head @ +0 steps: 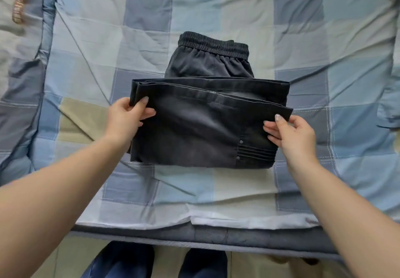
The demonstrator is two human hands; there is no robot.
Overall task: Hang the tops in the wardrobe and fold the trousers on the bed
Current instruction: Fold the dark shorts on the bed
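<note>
Pinching the upper corners of the folded dark jeans [201, 130] at frame centre, the left hand [126, 118] grips the top-left corner and the right hand [290, 132] the top-right, thumbs on top and fingers curled under the cloth. Just above the jeans lie folded dark trousers with an elastic waistband [213, 58], touching them. Both rest on the checked quilt [86, 65], which spreads wide on either side; the bed edge [194, 236] runs across the lower frame.
</note>
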